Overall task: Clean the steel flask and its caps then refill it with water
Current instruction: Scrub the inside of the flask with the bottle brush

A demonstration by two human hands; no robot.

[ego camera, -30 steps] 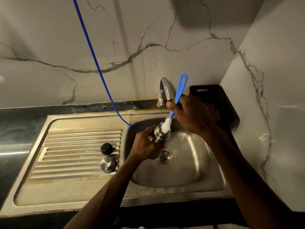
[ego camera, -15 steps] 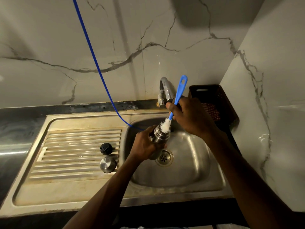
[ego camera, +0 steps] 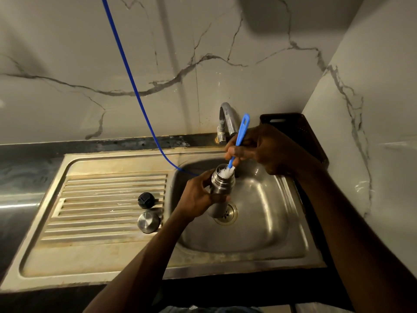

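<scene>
My left hand (ego camera: 198,195) grips the steel flask (ego camera: 220,188) by its body, holding it tilted over the sink basin (ego camera: 259,222) above the drain. My right hand (ego camera: 264,150) holds a blue-handled bottle brush (ego camera: 240,136). Its white bristles sit in the flask's open mouth. A black inner cap (ego camera: 145,200) and a steel outer cap (ego camera: 149,222) rest on the ribbed drainboard (ego camera: 101,199), left of the basin.
A steel tap (ego camera: 228,118) rises behind the basin. A blue hose (ego camera: 128,71) runs down the marble wall into the sink. A dark plastic basket (ego camera: 300,136) stands in the right corner. Dark countertop lies to the left.
The brush has sunk deeper into the flask's mouth, with less of the bristles showing. The flask stays in my left hand over the drain.
</scene>
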